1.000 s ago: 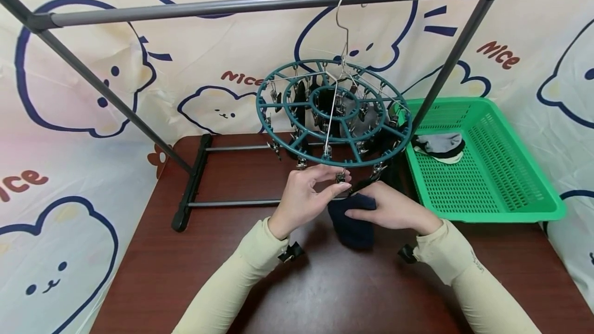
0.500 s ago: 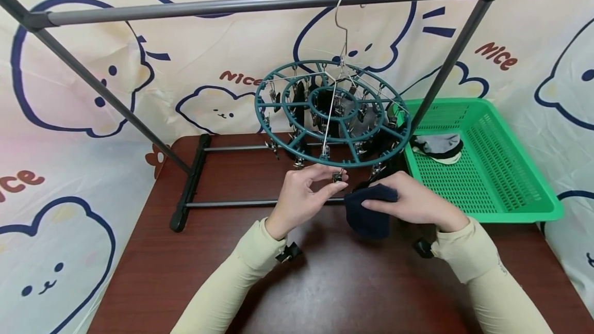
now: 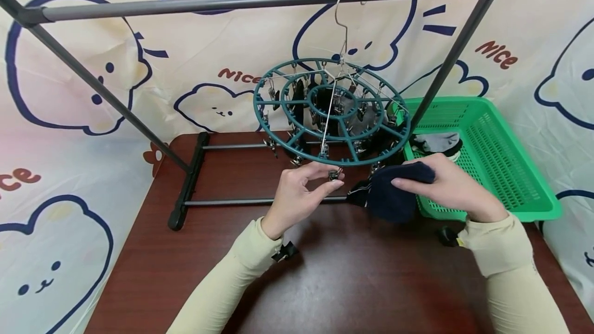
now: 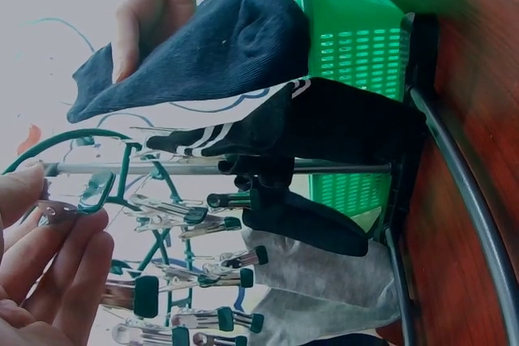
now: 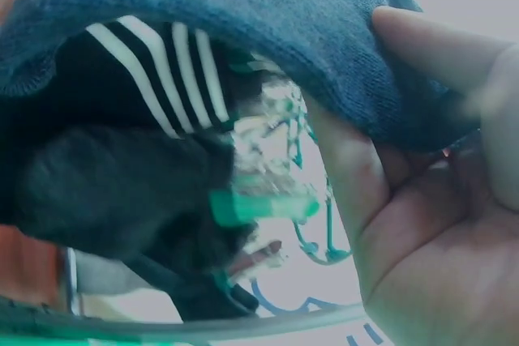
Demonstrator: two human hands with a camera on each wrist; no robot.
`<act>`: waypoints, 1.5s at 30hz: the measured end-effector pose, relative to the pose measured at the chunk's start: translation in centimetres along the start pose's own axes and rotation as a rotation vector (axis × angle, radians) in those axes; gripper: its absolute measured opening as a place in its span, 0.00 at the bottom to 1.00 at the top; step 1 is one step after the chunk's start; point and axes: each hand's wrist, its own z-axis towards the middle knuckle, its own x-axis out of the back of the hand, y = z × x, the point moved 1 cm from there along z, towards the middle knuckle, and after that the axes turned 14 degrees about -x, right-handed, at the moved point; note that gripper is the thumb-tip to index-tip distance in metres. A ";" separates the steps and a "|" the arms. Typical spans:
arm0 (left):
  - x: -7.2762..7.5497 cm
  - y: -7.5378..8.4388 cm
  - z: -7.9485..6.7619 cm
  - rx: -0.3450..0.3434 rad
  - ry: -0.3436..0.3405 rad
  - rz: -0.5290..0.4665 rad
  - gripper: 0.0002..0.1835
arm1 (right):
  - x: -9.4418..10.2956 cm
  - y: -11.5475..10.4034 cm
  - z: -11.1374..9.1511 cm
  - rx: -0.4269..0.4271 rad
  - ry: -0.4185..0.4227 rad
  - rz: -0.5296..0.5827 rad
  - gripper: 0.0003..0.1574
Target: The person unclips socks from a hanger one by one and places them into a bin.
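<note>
Nearest, two pale cream sleeves (image 3: 236, 272) reach in over a dark reddish-brown wooden table (image 3: 334, 282), a small black device at each cuff. The hands are apart: the left hand (image 3: 299, 197) pinches a small metal clip with dark green tips (image 4: 96, 192) between thumb and fingers, while the right hand (image 3: 447, 184) grips a navy knitted sock (image 3: 394, 192) by its upper edge, thumb on one face and fingers behind. That sock is in the air over the table, to the right of the clip and apart from it. Just beyond it hangs a black sock with white stripes (image 4: 243, 131).

Above and behind the clip is a round teal plastic hanger (image 3: 348, 137) of concentric rings, lined with metal clips, with black and grey socks hanging beneath. Right of it stands a bright green perforated plastic basket (image 3: 515, 215), grey, black and white fabric (image 3: 438, 142) inside. The hanger's metal hook is over a dark grey metal rail (image 3: 209, 5); behind is a cream cloth with blue-outlined cartoon animals (image 3: 195, 55)
</note>
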 end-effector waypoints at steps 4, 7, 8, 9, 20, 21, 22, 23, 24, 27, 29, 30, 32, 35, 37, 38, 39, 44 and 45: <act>0.1 0.0 0.0 -0.010 0.003 0.004 0.13 | 1.7 0.4 -0.4 -0.063 0.062 -0.002 0.07; 0.1 -0.1 0.0 -0.010 0.005 0.000 0.13 | 3.0 1.0 -0.9 -0.197 0.127 -0.002 0.04; 0.1 -0.1 -0.1 -0.007 0.005 -0.004 0.13 | 3.5 1.2 -1.0 -0.243 0.147 0.003 0.04; 0.1 -0.1 -0.1 -0.005 0.006 -0.008 0.13 | 3.9 1.5 -1.2 -0.287 0.167 0.007 0.05; 0.2 0.1 -0.1 -0.004 0.006 -0.010 0.13 | 7.7 5.2 -1.8 -0.451 0.311 0.018 0.16; 0.2 0.2 -0.1 -0.004 0.007 -0.011 0.13 | 8.0 5.4 -1.7 -0.459 0.321 0.008 0.17; 0.2 0.2 -0.1 -0.004 0.008 -0.012 0.13 | 8.3 5.7 -1.7 -0.472 0.326 -0.003 0.18; 0.2 0.2 -0.1 -0.003 0.010 -0.012 0.13 | 8.5 6.0 -1.6 -0.485 0.329 -0.014 0.21; 0.2 0.2 -0.1 -0.004 0.011 -0.013 0.13 | 8.8 6.2 -1.5 -0.501 0.333 -0.026 0.23; 0.3 0.2 -0.1 -0.007 0.015 -0.011 0.13 | 9.6 7.2 -1.2 -0.540 0.349 -0.069 0.31; 0.3 0.2 -0.1 -0.013 0.018 -0.010 0.12 | 10.2 8.2 -1.0 -0.562 0.358 -0.085 0.34; 0.2 0.2 0.0 -0.016 0.018 -0.012 0.12 | 10.4 8.7 -0.9 -0.571 0.366 -0.089 0.35; 0.2 0.2 0.0 -0.021 0.019 -0.017 0.12 | 11.0 9.9 -0.9 -0.594 0.383 -0.095 0.37; 0.1 0.1 0.0 -0.026 0.019 -0.026 0.12 | 11.7 11.6 -0.9 -0.626 0.411 -0.105 0.39; 0.1 0.1 0.0 -0.027 0.021 -0.030 0.12 | 12.2 12.4 -1.0 -0.651 0.421 -0.134 0.41; 0.1 0.1 0.0 -0.028 0.022 -0.029 0.11 | 12.4 12.8 -0.9 -0.665 0.426 -0.153 0.41; 0.1 0.1 0.0 -0.028 0.023 -0.029 0.11 | 12.6 13.1 -0.9 -0.677 0.429 -0.174 0.41; 0.3 0.1 -0.1 -0.027 0.024 -0.027 0.11 | 13.5 14.4 -0.3 -0.741 0.434 -0.240 0.40; 0.3 0.1 -0.1 -0.029 0.025 -0.026 0.11 | 13.7 14.7 -0.2 -0.747 0.433 -0.244 0.39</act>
